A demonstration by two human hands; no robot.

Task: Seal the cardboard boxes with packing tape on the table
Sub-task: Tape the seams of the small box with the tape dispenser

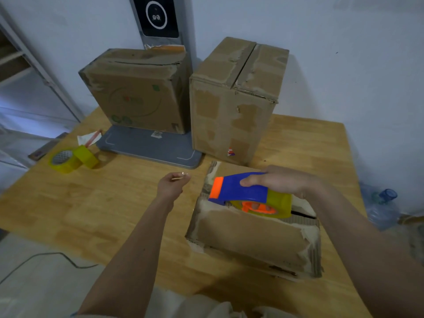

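Wooden surface [96, 203] carries two tall cardboard boxes [231, 99] at the back, the left one on a grey stand base [149, 148], and a worn box [252, 235] nearest. Right hand [277, 182] grips a blue tape dispenser [243, 189] over the worn box; left hand [172, 187] pinches a small strip. Yellow tape rolls [73, 158] lie far left.

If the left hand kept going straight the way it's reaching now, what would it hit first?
Probably the grey base plate under the far left box. The left hand, pinching something small, points up and away over bare table. Depth is unclear, so it might pass above the plate.
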